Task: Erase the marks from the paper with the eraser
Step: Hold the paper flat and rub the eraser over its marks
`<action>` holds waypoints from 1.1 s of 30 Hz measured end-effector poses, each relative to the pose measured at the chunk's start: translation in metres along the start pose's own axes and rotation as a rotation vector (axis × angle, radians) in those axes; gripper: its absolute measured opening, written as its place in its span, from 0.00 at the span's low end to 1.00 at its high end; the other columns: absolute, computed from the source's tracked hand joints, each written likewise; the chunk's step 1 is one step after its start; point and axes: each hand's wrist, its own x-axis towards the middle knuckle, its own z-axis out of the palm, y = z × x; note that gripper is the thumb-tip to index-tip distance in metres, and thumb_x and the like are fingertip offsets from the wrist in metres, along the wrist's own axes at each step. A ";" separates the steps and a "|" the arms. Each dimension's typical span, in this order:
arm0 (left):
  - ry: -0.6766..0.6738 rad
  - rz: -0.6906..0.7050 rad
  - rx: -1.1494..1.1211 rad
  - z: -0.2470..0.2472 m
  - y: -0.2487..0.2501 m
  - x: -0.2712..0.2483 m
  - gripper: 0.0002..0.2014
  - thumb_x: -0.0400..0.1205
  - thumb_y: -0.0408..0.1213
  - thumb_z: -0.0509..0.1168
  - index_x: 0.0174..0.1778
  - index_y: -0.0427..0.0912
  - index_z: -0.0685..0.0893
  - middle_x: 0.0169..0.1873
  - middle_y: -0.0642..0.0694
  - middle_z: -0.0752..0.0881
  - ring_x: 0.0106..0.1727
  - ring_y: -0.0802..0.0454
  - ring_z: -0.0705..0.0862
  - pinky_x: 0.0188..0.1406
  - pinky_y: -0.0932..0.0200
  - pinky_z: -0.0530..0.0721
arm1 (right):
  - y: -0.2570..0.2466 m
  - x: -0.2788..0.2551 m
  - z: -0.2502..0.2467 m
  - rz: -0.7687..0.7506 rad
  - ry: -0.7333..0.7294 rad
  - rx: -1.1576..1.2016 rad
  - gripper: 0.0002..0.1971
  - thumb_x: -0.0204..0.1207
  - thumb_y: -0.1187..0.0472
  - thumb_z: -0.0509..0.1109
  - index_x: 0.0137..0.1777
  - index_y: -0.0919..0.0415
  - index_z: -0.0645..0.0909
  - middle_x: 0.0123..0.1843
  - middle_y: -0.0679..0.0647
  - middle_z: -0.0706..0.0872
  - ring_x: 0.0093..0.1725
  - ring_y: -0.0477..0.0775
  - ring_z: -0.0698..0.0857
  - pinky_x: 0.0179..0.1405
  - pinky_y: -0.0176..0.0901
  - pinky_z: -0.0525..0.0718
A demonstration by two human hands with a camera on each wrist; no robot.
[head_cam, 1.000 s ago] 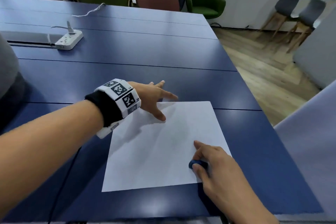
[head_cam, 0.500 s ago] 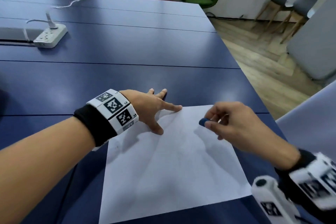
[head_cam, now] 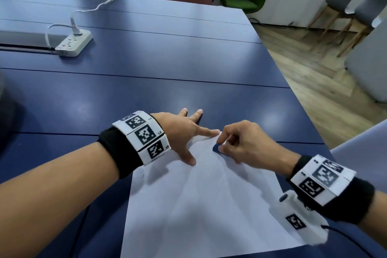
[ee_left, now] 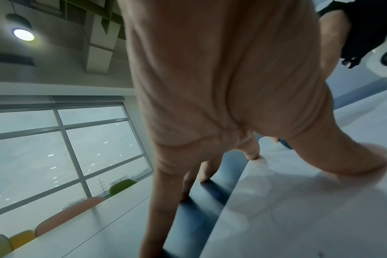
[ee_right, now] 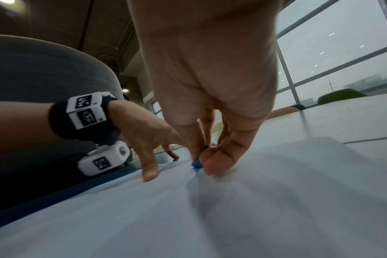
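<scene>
A: Since a second ago the eraser [head_cam: 216, 147] has been carried from the paper's near right edge, about 4 o'clock on the sheet, up to the far edge near 12 o'clock. The power strip [head_cam: 73, 43] is now seen nearer the middle of the head view, so the camera was likely turned.

B: Hands noted?

A: Right hand [head_cam: 247, 142]: eraser pinched between thumb and fingertips, its blue tip set down on the paper [head_cam: 199, 205], as is seen in the right wrist view. Left hand [head_cam: 180, 132]: fingers straight and spread, nothing grasped; thumb and forefinger are pressed on the sheet at its far left corner, about 11 o'clock, while the other fingers are laid on the table [head_cam: 146, 81] beyond the edge.

B: Marks?

A: Only faint grey smudging can be made out; which marks remain cannot be told.

B: How should the step be done?

A: Judged from this: short strokes should be kept close to the pinned corner and drawn away from the holding fingers, toward 5 o'clock, so the sheet is pulled taut and not buckled. Pressure is best kept moderate, since thin paper near a free edge is easily creased or torn. The holding hand should be shifted whenever the rubbing is taken well away from it.
</scene>
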 end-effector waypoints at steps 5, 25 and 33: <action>-0.008 0.011 0.000 -0.001 0.000 0.000 0.48 0.73 0.61 0.72 0.75 0.83 0.39 0.84 0.49 0.33 0.85 0.37 0.39 0.72 0.31 0.70 | -0.002 0.010 -0.005 0.051 0.085 0.066 0.02 0.73 0.63 0.73 0.40 0.60 0.85 0.26 0.58 0.88 0.23 0.52 0.85 0.23 0.31 0.77; -0.010 0.002 -0.008 0.002 -0.003 0.002 0.48 0.73 0.62 0.72 0.75 0.83 0.39 0.84 0.53 0.32 0.85 0.41 0.37 0.71 0.30 0.70 | 0.002 -0.010 -0.001 0.065 0.088 0.095 0.03 0.74 0.63 0.72 0.41 0.62 0.83 0.25 0.59 0.88 0.24 0.57 0.86 0.23 0.29 0.77; -0.010 -0.002 0.004 0.001 -0.001 0.001 0.48 0.73 0.62 0.72 0.75 0.82 0.39 0.84 0.52 0.32 0.85 0.41 0.38 0.71 0.31 0.70 | 0.012 -0.009 -0.008 0.093 0.150 0.104 0.03 0.74 0.64 0.72 0.40 0.61 0.83 0.25 0.56 0.87 0.23 0.58 0.86 0.21 0.27 0.75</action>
